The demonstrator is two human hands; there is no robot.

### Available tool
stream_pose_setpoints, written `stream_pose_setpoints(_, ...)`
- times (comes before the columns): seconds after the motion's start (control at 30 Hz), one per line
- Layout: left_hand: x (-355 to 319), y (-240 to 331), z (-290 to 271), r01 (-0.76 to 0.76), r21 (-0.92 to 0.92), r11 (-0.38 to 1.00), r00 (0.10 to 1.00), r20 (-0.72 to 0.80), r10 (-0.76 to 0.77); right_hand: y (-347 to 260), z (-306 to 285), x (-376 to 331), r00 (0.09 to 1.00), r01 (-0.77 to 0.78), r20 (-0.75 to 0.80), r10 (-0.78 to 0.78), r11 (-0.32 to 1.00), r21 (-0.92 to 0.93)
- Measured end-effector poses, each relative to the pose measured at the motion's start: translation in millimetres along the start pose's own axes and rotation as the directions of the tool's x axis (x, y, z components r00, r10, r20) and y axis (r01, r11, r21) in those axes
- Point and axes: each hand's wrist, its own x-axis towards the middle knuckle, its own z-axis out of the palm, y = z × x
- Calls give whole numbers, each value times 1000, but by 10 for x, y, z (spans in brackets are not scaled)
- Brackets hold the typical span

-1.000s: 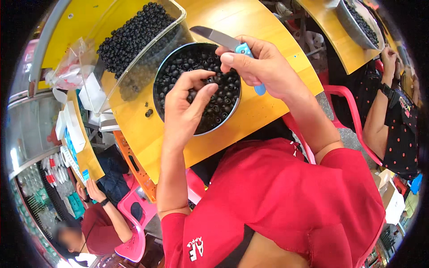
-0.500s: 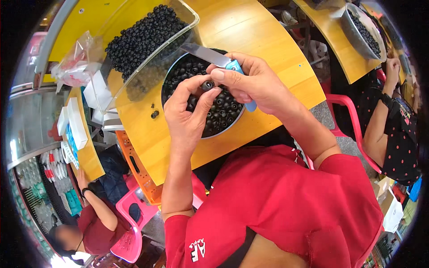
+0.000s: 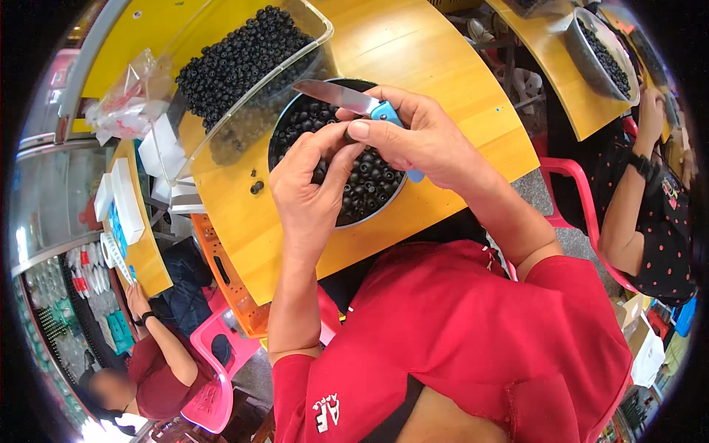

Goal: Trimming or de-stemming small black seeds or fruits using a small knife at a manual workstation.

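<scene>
My left hand (image 3: 304, 181) is closed over the bowl, pinching a small black ring-like piece (image 3: 349, 137) between thumb and fingertips. My right thumb lies against that piece and partly hides it. My right hand (image 3: 428, 140) is wrapped round the blue handle of a knife (image 3: 336, 94); its blade points to the upper left, above the bowl's far side. Beneath both hands, a round bowl (image 3: 277, 122) holds many black pieces (image 3: 367, 184) with holes in them.
A clear plastic bin (image 3: 330, 35) of black pieces stands at the far left of the wooden table (image 3: 443, 81). Loose pieces (image 3: 256, 187) lie by the bowl. Co-workers sit left and right on pink chairs (image 3: 569, 166). Another bowl (image 3: 580, 52) stands far right.
My right thumb has moved over the black piece, covering more of it. The knife blade has tilted slightly and shifted left. My left hand stays nearly in place.
</scene>
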Motion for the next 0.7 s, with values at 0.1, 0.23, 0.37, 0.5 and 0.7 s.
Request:
stream_pose_setpoints(0.1,18,62,-15,17,69,997,1000,9,-17,32,-12,19,999,-32,-16,32,999,-11)
stream_pose_setpoints(0.23,38,107,11,21,123,992,1000,-1,-21,79,-11,30,995,103,-1,-103,991,-90)
stream_pose_setpoints(0.37,22,59,6,31,-2,1000,999,-31,-31,26,1,8,1000,28,-12,-29,998,-48)
stream_pose_setpoints(0.5,-37,26,-3,120,-99,988,991,-48,-125,-18,-26,-15,998,-33,61,28,996,78)
stream_pose_setpoints(0.7,-88,-23,12,337,-568,751,931,84,-355,-9,-44,6,992,-76,114,51,970,232)
